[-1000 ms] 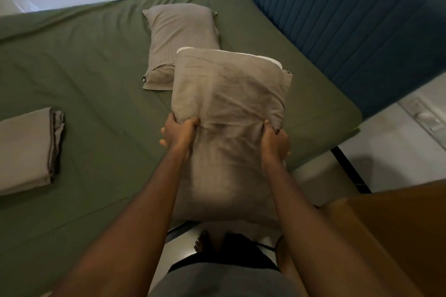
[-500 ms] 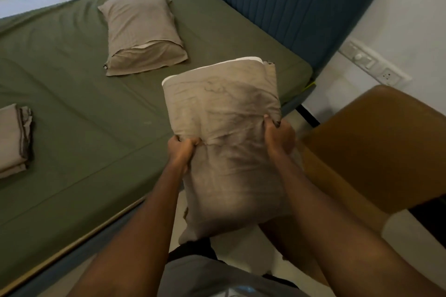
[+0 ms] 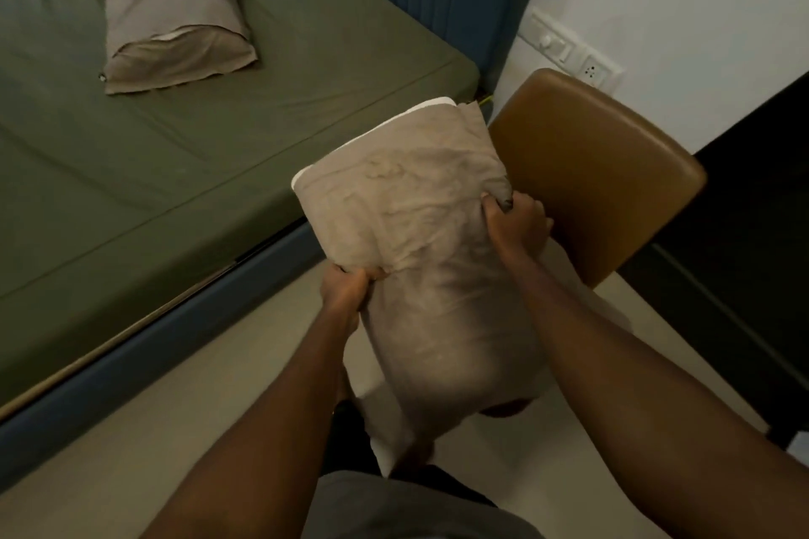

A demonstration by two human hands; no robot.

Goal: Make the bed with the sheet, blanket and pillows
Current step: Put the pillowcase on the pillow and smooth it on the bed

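Sheet (image 3: 219, 153) now lies left of the fingers (image 3: 494, 206); left hand (image 3: 346, 287) and right hand (image 3: 518, 223) clamp the pillow (image 3: 416, 232), carried off it, casing likely unfinished.

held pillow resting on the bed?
No, the left hand and right hand grip the pillow in the air over the floor, beside the bed.

My bare arms stretched forward; my left hand (image 3: 346, 281) and right hand (image 3: 516, 220), fingers curled, gripped the pillow (image 3: 407, 197), the right one higher.
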